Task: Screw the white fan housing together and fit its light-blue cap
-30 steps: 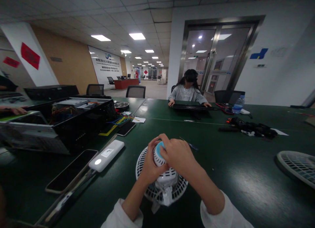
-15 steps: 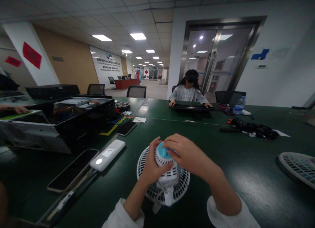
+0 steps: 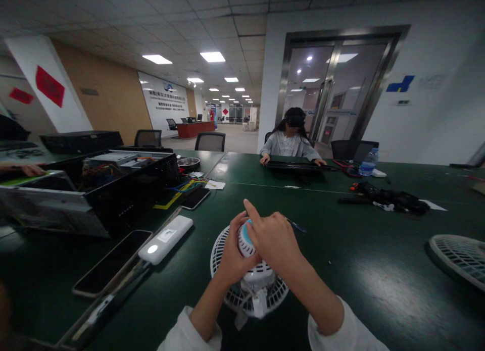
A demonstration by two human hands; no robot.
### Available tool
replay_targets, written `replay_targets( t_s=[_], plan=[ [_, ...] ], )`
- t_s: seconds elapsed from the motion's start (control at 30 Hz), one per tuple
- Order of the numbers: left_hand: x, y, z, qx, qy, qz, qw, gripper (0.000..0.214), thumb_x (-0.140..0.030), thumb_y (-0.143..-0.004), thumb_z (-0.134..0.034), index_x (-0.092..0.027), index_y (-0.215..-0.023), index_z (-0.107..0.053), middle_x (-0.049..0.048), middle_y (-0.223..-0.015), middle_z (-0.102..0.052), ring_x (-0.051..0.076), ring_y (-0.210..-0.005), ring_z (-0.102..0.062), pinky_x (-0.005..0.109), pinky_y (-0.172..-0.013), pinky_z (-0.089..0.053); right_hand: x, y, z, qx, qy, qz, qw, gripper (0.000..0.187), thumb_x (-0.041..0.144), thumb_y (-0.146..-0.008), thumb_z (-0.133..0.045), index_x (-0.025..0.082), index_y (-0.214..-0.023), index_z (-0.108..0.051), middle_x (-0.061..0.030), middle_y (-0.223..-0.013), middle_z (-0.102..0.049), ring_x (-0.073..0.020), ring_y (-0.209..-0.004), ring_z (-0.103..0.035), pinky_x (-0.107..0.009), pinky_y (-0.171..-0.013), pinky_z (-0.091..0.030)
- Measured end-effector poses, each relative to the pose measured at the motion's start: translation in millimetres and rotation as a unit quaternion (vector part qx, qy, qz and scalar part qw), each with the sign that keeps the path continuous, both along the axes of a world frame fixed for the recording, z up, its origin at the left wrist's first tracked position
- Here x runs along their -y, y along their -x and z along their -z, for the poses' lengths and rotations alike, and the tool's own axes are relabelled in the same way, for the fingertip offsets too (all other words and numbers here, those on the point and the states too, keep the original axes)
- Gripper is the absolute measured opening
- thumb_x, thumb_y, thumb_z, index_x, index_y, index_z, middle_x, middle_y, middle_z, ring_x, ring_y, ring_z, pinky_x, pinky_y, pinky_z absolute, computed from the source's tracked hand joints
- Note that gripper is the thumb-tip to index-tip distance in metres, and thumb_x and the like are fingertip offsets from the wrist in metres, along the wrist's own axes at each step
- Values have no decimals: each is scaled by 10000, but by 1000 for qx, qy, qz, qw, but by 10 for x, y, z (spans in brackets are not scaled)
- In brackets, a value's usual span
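A small white fan (image 3: 257,285) lies face down on the dark green table (image 3: 359,270), its round grille flat and its motor housing with a blue cap (image 3: 244,234) pointing up. My left hand (image 3: 232,255) wraps round the left side of the housing. My right hand (image 3: 273,242) is curled over the top of the housing and covers most of the blue cap, with one finger sticking up. What its fingertips pinch is hidden.
A white power bank (image 3: 165,239) and a phone (image 3: 111,262) lie to the left, beside an open computer case (image 3: 94,189). A second fan grille (image 3: 458,257) lies at the right. Across the table a person (image 3: 290,139) works at a keyboard; cables (image 3: 386,197) and a bottle (image 3: 367,161) lie nearby.
My right hand has turned over the motor housing, from fingers spread across the blue cap to curled on top with one finger raised. My left hand keeps its hold.
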State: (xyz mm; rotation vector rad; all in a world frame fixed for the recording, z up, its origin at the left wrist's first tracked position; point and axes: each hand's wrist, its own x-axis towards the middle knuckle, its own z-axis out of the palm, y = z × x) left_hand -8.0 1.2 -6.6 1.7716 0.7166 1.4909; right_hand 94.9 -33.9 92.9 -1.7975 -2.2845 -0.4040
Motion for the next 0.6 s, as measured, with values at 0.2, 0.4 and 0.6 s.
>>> replay_targets(
  t_s=[0.2, 0.4, 0.6],
  plan=[
    [14, 8, -2, 9, 22, 19, 1000, 750, -333, -615, -720, -204, -1245, -336, 82, -1215, -455, 284, -1140, -446, 426, -995, -331, 22, -162, -83, -60, -16, -88, 994, 321, 116, -844, -434, 192, -1114, -590, -91, -955, -650, -210, -897, -571, -383, -815, -352],
    [31, 11, -32, 3, 36, 21, 999, 771, -308, -617, -719, -197, -1263, -313, 88, -1195, -469, 282, -1124, -456, 439, -999, -322, 43, -313, -101, -89, 54, -208, 973, 275, 37, -779, -478, 193, -937, -641, -53, -1072, -629, -184, -1043, -504, -359, -878, -321],
    [24, 17, -12, -4, 34, 19, 999, 769, -284, -627, -715, -220, -1273, -304, 66, -1172, -479, 259, -1098, -476, 418, -976, -355, 39, -323, -121, -71, 53, -177, 980, 303, 84, -809, -507, 202, -1077, -583, -46, -1063, -640, -203, -992, -531, -362, -831, -342]
  ],
)
